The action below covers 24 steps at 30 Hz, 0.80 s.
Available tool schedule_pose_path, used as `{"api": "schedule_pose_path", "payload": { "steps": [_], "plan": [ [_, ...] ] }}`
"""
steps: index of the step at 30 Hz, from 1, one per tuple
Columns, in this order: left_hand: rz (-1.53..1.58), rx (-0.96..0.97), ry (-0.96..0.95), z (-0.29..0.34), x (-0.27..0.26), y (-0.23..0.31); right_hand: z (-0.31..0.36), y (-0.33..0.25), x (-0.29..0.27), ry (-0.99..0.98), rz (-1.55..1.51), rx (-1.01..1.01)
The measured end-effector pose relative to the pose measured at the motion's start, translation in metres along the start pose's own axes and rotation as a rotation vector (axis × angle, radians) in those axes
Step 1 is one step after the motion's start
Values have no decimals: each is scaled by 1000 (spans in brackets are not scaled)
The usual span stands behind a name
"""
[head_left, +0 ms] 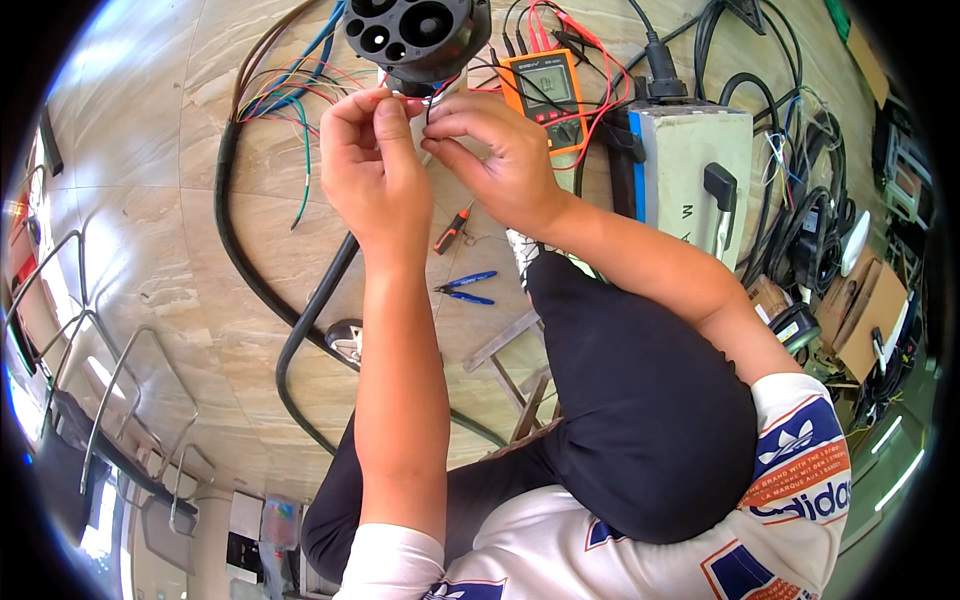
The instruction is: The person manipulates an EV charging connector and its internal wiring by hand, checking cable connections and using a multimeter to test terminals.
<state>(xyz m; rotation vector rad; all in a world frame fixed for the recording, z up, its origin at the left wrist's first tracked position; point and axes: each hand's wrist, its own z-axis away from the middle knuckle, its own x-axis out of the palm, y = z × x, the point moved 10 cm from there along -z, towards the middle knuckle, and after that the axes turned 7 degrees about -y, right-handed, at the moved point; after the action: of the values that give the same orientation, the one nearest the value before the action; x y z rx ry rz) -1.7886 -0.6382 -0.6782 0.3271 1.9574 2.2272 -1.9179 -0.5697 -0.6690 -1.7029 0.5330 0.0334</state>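
A black round charging connector (440,62), with several round sockets in its face, stands at the top middle of the view. Just below it, my left hand (375,160) pinches a thin red wire (408,98) between thumb and fingers. Close on its right, my right hand (500,160) has thumb and forefinger together at a thin dark wire (431,104) under the connector. My fingers partly cover where the wires run. An orange multimeter (550,90) with red and black leads lies right of my right hand.
Coloured loose wires (290,95) and a thick black cable (226,200) lie on the left. A red-black screwdriver (452,232) and blue cutters (470,288) rest on the tiled floor. Right are a grey box (680,150), tangled cables and cardboard (862,320). A wooden stool (505,345) is beneath me.
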Motion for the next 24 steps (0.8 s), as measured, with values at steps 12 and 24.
{"api": "schedule_pose_path", "payload": {
  "steps": [12, 24],
  "plan": [
    [68, -10, -100, 12, 3, -2, -10, -10, 1, 22, -37, 23],
    [92, -68, -68, 10, 3, -5, -12, -9, 0, 38, 1, -2]
  ]
}}
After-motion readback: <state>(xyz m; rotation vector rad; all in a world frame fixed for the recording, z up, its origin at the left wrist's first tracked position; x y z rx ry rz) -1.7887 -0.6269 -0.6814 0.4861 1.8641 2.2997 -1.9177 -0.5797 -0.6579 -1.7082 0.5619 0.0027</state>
